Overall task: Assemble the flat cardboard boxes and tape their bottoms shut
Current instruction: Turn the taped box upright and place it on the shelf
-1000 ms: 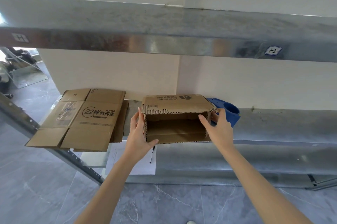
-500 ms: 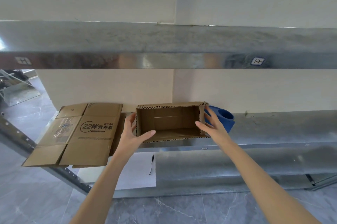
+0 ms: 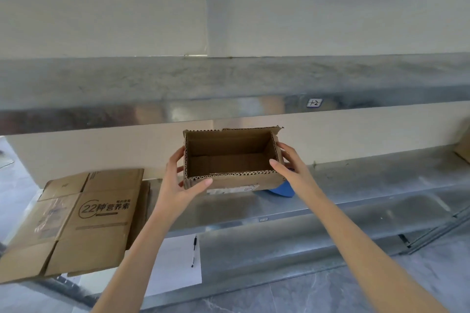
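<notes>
Centre frame: an upright, open-topped cardboard box [image 3: 229,149] held just above the metal shelf [image 3: 368,180], left hand [image 3: 178,183] and right hand [image 3: 292,165] each gripping one end. It looks assembled; next probably means setting it down and fetching a flat box [image 3: 101,211], lower left

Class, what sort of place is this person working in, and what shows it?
Probably a warehouse or packing area: metal shelving with a bay label, flat cardboard boxes stacked on it, and an assembled box.
</notes>
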Motion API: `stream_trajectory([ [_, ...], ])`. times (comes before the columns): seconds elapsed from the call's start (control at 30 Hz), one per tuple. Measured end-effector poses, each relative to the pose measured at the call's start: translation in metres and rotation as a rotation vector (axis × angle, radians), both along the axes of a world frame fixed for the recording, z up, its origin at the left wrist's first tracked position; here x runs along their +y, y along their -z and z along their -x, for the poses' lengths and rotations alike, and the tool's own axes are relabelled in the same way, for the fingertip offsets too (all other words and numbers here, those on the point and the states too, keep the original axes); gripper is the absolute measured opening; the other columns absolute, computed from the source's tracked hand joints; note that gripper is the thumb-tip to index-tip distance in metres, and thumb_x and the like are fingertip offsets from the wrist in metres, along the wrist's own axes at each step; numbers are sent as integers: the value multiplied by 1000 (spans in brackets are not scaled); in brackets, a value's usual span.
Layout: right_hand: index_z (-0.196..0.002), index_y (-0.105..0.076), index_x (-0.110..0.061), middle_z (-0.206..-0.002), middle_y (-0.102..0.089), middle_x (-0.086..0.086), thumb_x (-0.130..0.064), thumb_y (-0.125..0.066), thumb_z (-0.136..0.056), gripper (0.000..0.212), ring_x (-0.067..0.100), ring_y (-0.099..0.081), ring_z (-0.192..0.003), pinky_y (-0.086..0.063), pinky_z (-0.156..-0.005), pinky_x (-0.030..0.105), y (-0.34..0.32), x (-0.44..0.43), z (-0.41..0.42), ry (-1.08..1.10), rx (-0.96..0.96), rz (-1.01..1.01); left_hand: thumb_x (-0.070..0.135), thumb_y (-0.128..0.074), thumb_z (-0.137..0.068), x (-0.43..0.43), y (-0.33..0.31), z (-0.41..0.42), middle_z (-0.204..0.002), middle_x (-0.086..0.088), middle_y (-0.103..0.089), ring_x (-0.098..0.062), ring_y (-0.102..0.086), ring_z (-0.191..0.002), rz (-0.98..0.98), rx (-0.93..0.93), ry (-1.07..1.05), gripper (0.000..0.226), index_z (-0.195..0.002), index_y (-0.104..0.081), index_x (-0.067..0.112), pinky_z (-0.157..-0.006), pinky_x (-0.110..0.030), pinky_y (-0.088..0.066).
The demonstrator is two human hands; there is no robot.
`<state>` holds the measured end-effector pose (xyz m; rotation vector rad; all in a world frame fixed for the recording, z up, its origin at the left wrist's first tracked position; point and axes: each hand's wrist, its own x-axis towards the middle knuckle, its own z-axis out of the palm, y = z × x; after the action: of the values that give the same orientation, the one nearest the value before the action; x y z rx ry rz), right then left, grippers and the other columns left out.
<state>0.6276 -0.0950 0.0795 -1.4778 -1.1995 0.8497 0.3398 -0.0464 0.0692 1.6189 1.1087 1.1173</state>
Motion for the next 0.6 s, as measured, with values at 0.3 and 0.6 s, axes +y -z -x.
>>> stream_trajectory([
  [0.3, -141, -49, -29, -141, -53, -8, -21, -65, -95, 48, 18, -53, -125, -46, -104, 34, -11, -45, -106, 217, -17, -36, 43, -84, -64, 3, -19, -121, -146, 14, -40, -1, -46, -124, -36, 16, 140, 98, -147, -34, 33, -103, -40, -47],
  [0.6, -139, -53, -33, -141, -55, -7, -16, -63, -96, 48, 21, -58, -122, -42, -110, 48, -30, -128, -266, 436, -27, -47, 43, -79, -72, -30, -29, -308, -144, 18, -39, 29, -39, -111, -1, -80, 343, 88, -147, -35, 35, -97, -21, -45],
])
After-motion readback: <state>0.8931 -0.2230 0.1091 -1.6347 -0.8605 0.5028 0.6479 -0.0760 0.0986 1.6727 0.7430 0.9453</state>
